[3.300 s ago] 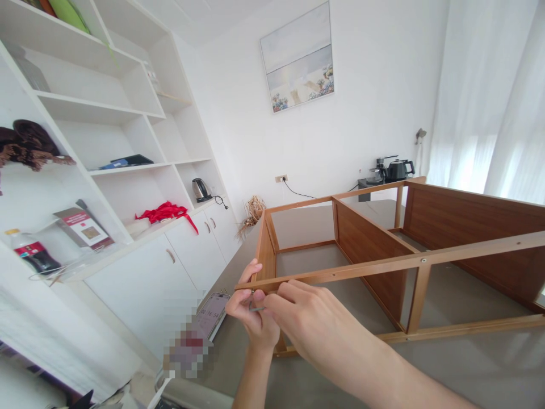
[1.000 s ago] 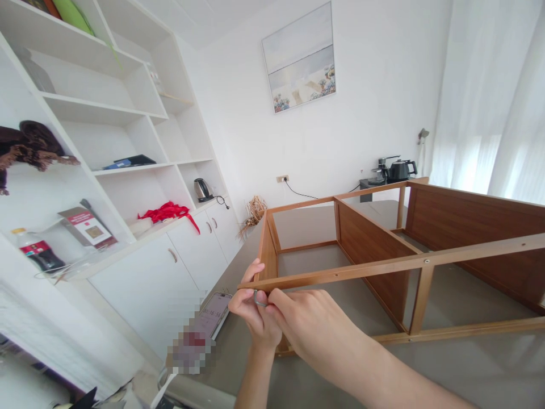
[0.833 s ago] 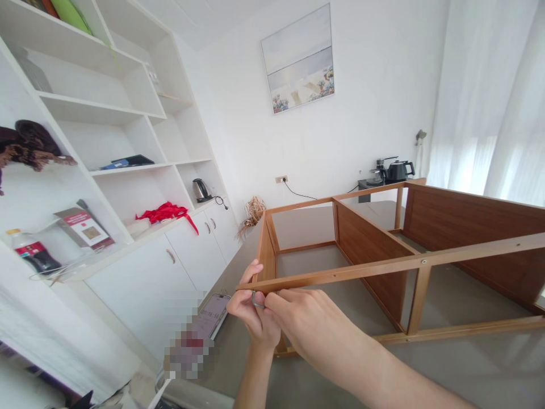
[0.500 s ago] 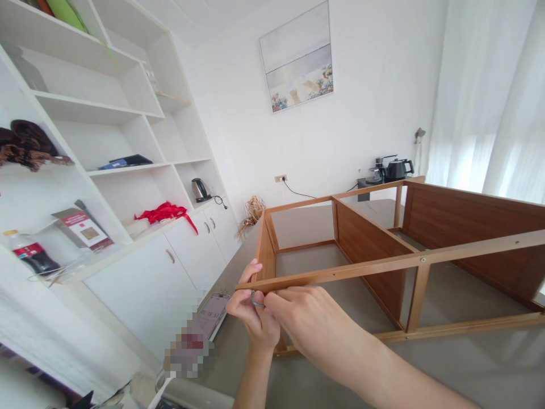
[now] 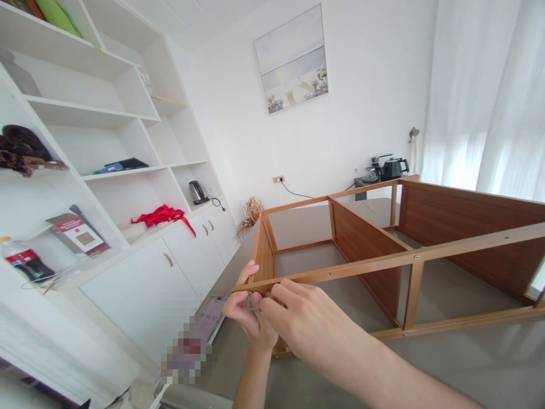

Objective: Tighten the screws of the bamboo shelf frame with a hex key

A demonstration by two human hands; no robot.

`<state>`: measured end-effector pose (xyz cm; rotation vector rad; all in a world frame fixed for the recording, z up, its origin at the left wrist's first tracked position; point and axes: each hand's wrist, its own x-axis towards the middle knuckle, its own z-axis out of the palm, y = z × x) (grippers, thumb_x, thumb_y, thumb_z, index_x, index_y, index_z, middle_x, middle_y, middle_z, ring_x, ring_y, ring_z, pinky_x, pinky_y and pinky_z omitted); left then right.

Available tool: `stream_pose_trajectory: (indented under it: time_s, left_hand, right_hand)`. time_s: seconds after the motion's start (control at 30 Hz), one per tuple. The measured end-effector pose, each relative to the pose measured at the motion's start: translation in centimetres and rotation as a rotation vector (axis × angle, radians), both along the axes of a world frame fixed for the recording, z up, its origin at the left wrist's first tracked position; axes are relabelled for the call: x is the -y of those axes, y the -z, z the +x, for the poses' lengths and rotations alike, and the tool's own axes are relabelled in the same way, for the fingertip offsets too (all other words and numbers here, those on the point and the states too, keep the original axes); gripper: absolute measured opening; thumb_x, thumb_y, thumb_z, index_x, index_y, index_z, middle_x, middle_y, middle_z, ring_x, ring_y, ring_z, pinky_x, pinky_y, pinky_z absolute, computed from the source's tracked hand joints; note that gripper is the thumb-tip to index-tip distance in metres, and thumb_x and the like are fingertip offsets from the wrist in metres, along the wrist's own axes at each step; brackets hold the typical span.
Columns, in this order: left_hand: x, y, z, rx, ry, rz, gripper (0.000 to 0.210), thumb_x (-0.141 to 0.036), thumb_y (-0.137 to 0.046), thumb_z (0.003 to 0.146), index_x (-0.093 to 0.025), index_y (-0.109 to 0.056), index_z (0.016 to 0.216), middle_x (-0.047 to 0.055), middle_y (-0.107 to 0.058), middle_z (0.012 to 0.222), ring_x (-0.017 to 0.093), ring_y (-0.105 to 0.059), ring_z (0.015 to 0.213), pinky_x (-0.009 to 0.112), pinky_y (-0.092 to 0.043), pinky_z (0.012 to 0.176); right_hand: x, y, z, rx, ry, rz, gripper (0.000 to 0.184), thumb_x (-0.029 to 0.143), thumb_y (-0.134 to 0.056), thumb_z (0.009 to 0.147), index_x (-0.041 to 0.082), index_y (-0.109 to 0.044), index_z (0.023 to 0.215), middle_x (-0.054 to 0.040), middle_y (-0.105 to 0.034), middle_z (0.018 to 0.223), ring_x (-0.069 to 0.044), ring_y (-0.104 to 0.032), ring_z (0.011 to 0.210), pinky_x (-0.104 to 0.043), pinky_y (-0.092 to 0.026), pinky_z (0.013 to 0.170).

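Note:
A brown wooden shelf frame (image 5: 370, 264) lies on its side, its near corner between my hands. My left hand (image 5: 258, 326) is closed around that corner, with fingers behind the end panel and the thumb by the rail's underside. At the corner, a thin bent hex key (image 5: 250, 305) points up to a fastener under the rail. The fingertips of my right hand (image 5: 304, 312) pinch the long arm of this key, and the knuckles are close under the rail. The fingers partly hide the key's tip and the fastener.
The frame rests on a grey tabletop (image 5: 340, 375). A phone (image 5: 212, 315) showing a timer lies left of my hands. White shelving (image 5: 140, 170) with a cola bottle (image 5: 28, 260), red cloth (image 5: 159, 216) and kettle (image 5: 197, 192) stands left. A black pot (image 5: 394, 167) is at the back.
The view has shifted slightly, so the frame sits a little further left. My right fingers have moved a little, and more of the bent key shows. The left hand keeps its hold.

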<state>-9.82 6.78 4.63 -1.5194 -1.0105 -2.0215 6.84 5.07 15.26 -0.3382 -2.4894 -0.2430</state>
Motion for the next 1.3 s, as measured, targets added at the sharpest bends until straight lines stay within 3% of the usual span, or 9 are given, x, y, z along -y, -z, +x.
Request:
stream_pose_trajectory:
  time_s: [0.23, 1.03, 1.3]
  left_hand:
    - [0.1, -0.46, 0.11, -0.02, -0.001, 0.009, 0.031, -0.012, -0.055, 0.099, -0.028, -0.032, 0.111, 0.009, -0.064, 0.131, 0.022, -0.065, 0.122, 0.053, -0.054, 0.101]
    - [-0.05, -0.67, 0.23, -0.008, 0.042, 0.024, 0.019, -0.018, -0.047, 0.103, -0.028, -0.032, 0.11, 0.012, -0.062, 0.137, 0.025, -0.061, 0.131, 0.056, -0.052, 0.103]
    - [-0.07, 0.14, -0.01, 0.0, 0.027, 0.001, 0.036, -0.01, -0.058, 0.096, -0.029, -0.032, 0.112, 0.01, -0.059, 0.14, 0.023, -0.062, 0.129, 0.055, -0.05, 0.106]
  right_hand:
    - [-0.24, 0.03, -0.02, -0.043, 0.025, 0.042, 0.019, 0.003, -0.069, 0.09, 0.019, -0.059, 0.092, -0.0006, -0.058, 0.086, -0.017, -0.052, 0.075, -0.031, -0.034, 0.06]
    - [-0.67, 0.39, -0.19, -0.085, -0.026, 0.061, 0.018, 0.006, -0.074, 0.089, 0.017, -0.06, 0.091, 0.001, -0.058, 0.084, -0.017, -0.047, 0.072, -0.032, -0.029, 0.059]
    - [-0.26, 0.43, -0.46, -0.154, -0.037, 0.12, 0.013, 0.004, -0.067, 0.091, 0.015, -0.062, 0.096, -0.002, -0.056, 0.087, -0.018, -0.044, 0.074, -0.031, -0.034, 0.061]
